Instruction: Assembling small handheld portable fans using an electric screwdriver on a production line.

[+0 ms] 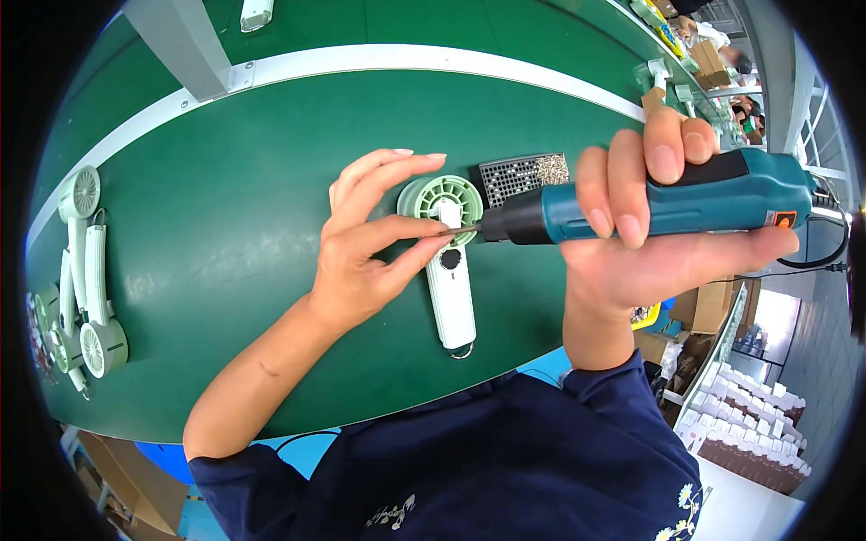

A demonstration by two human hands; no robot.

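My right hand (631, 216) is wrapped round a teal electric screwdriver (713, 194) with a black nose, held level and pointing left. Its thin metal bit (467, 229) reaches the thumb and forefinger of my left hand (365, 239), which are pinched at its tip. Any small screw between those fingertips is hidden. Below the bit lies a handheld fan (453, 307) on the green table, with a pale green round head and a white handle. Its handle has a black button and ends in a loop at the near side. Behind the fan, a black screw tray (514, 180) holds several small screws.
More handheld fans (95, 270) lie at the table's left edge. A white rail (406, 59) and a grey post (185, 45) border the far side. On the right stand stacked white-and-brown boxes (753, 433). The screwdriver's black cord (816, 263) hangs at right.
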